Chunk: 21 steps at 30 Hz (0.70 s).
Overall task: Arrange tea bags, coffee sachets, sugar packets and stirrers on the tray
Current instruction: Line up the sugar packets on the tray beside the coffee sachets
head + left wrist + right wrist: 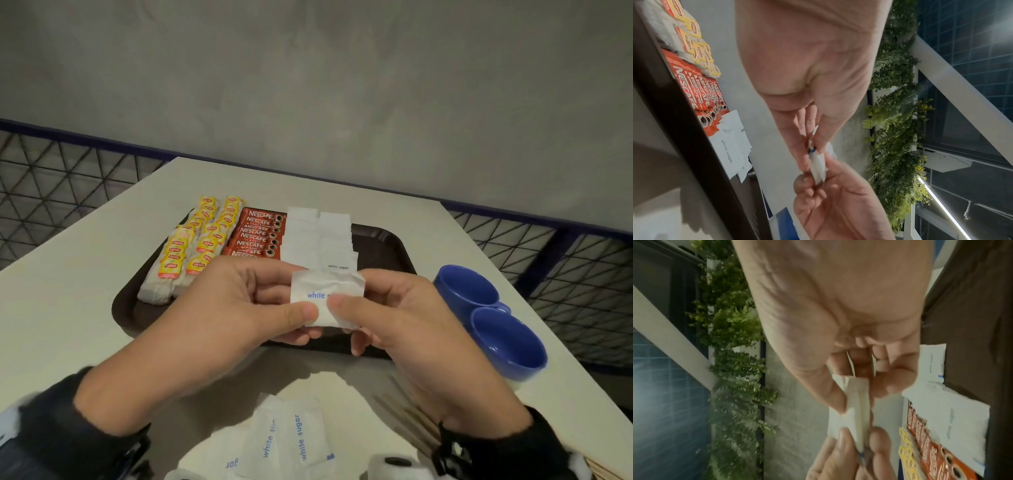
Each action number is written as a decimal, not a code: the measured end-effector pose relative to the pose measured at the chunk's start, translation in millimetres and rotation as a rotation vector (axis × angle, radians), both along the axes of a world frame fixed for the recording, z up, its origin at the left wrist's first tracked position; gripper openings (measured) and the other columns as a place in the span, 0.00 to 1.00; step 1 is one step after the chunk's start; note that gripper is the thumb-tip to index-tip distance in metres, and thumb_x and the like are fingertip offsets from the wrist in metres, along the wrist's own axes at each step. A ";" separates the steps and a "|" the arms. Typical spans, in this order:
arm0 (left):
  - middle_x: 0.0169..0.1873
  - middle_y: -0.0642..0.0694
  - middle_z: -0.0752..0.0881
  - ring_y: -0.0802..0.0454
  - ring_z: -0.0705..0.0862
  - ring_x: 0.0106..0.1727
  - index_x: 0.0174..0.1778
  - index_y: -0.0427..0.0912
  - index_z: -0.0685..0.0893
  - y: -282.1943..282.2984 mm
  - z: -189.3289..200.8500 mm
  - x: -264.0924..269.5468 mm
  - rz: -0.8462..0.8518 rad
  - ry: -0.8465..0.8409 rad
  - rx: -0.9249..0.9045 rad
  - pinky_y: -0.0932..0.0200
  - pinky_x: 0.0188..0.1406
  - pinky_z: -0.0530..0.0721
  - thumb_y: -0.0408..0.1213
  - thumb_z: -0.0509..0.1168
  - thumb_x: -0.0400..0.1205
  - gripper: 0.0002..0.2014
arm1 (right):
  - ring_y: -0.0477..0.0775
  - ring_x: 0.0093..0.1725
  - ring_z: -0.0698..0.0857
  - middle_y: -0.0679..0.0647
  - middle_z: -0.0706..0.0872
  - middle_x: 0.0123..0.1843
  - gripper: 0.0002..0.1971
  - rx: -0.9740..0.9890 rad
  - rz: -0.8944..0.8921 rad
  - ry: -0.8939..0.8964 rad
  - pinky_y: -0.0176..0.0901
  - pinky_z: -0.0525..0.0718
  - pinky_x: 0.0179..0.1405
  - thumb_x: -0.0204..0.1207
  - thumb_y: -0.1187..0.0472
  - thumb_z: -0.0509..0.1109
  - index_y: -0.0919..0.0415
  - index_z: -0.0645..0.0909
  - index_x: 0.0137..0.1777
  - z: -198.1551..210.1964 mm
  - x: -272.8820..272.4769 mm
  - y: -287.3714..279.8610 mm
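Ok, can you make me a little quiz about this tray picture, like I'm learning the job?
1. True or false: both hands pinch one sugar packet.
2. What lies between the tea bags and the white sugar rows on the tray?
3. Where are the two blue cups: A on the tray, B on the table right of the tray, C in a hand?

Key: 1 true, left hand and right hand; 2 coffee sachets; 3 B.

A café-like spot: white table [68, 308], mesh railing [51, 178], plant wall [898, 113].
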State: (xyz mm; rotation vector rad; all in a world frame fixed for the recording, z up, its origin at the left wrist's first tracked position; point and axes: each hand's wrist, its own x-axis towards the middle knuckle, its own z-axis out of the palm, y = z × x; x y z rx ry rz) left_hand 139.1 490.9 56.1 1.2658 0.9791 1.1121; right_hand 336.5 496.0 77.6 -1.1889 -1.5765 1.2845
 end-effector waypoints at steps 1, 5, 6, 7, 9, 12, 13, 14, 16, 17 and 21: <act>0.47 0.38 0.95 0.42 0.95 0.46 0.59 0.40 0.91 0.1 0.2 1.4 -0.005 0.014 -0.015 0.55 0.43 0.94 0.25 0.74 0.74 0.18 | 0.53 0.38 0.82 0.59 0.93 0.48 0.05 -0.012 0.013 -0.068 0.45 0.80 0.36 0.79 0.64 0.75 0.59 0.92 0.49 2.0 2.0 0.6; 0.44 0.37 0.95 0.42 0.95 0.44 0.63 0.41 0.87 5.1 2.1 -1.6 0.136 0.003 -0.036 0.57 0.43 0.93 0.24 0.71 0.81 0.16 | 0.44 0.30 0.79 0.58 0.91 0.38 0.03 0.011 -0.145 -0.184 0.33 0.76 0.28 0.79 0.63 0.76 0.61 0.91 0.48 14.9 14.2 18.4; 0.44 0.38 0.95 0.41 0.95 0.45 0.62 0.41 0.88 6.9 3.7 -4.4 0.171 0.002 -0.026 0.56 0.45 0.94 0.25 0.71 0.81 0.14 | 0.41 0.27 0.78 0.56 0.89 0.35 0.03 0.038 -0.207 -0.202 0.31 0.75 0.26 0.79 0.63 0.77 0.62 0.90 0.47 18.5 18.3 27.2; 0.45 0.39 0.95 0.40 0.95 0.46 0.61 0.41 0.88 8.3 5.9 -7.5 0.200 -0.001 -0.017 0.54 0.46 0.94 0.26 0.72 0.81 0.13 | 0.38 0.25 0.78 0.53 0.88 0.34 0.02 0.074 -0.262 -0.246 0.28 0.75 0.24 0.79 0.64 0.77 0.62 0.90 0.46 21.2 21.5 37.5; 0.46 0.41 0.96 0.41 0.95 0.44 0.58 0.40 0.89 10.0 10.6 -13.4 0.244 -0.007 0.001 0.50 0.47 0.94 0.26 0.71 0.82 0.11 | 0.37 0.25 0.80 0.53 0.89 0.37 0.01 0.113 -0.308 -0.390 0.27 0.75 0.23 0.78 0.65 0.77 0.61 0.90 0.46 22.1 23.0 58.3; 0.46 0.43 0.96 0.41 0.95 0.43 0.55 0.39 0.90 10.4 15.1 -18.9 0.279 0.004 0.015 0.47 0.48 0.92 0.27 0.72 0.82 0.08 | 0.47 0.36 0.84 0.55 0.91 0.45 0.03 -0.028 -0.235 -0.573 0.35 0.80 0.28 0.78 0.66 0.77 0.60 0.89 0.49 11.4 18.1 86.7; 0.46 0.43 0.96 0.40 0.95 0.43 0.54 0.39 0.90 10.5 15.9 -19.7 0.286 -0.001 0.013 0.48 0.48 0.91 0.28 0.73 0.82 0.07 | 0.48 0.37 0.84 0.56 0.90 0.46 0.03 -0.098 -0.211 -0.597 0.36 0.81 0.29 0.78 0.66 0.77 0.60 0.89 0.50 6.7 16.8 94.5; 0.46 0.43 0.96 0.40 0.94 0.43 0.54 0.38 0.89 11.0 16.2 -20.8 0.294 -0.007 0.012 0.49 0.45 0.91 0.28 0.73 0.82 0.06 | 0.49 0.36 0.83 0.57 0.90 0.44 0.02 -0.159 -0.195 -0.601 0.37 0.81 0.28 0.79 0.67 0.76 0.61 0.88 0.49 2.2 15.6 101.3; 0.45 0.43 0.96 0.41 0.94 0.40 0.53 0.37 0.89 12.2 16.4 -23.1 0.315 -0.015 0.014 0.53 0.38 0.91 0.27 0.71 0.83 0.05 | 0.49 0.32 0.82 0.58 0.87 0.39 0.03 -0.228 -0.190 -0.599 0.38 0.81 0.26 0.79 0.70 0.75 0.62 0.87 0.46 -5.7 15.2 112.0; 0.45 0.43 0.96 0.42 0.93 0.38 0.52 0.37 0.89 12.7 16.5 -24.0 0.326 -0.017 0.019 0.54 0.36 0.91 0.26 0.70 0.84 0.05 | 0.50 0.31 0.81 0.59 0.86 0.38 0.04 -0.239 -0.201 -0.606 0.38 0.82 0.26 0.80 0.70 0.75 0.62 0.86 0.45 -8.9 15.3 116.2; 0.44 0.43 0.95 0.45 0.92 0.36 0.50 0.36 0.89 14.7 17.0 -27.1 0.357 -0.027 0.039 0.49 0.41 0.92 0.23 0.68 0.84 0.06 | 0.50 0.34 0.83 0.60 0.87 0.41 0.08 -0.251 -0.232 -0.623 0.39 0.85 0.28 0.80 0.70 0.75 0.65 0.86 0.57 -16.7 12.4 125.5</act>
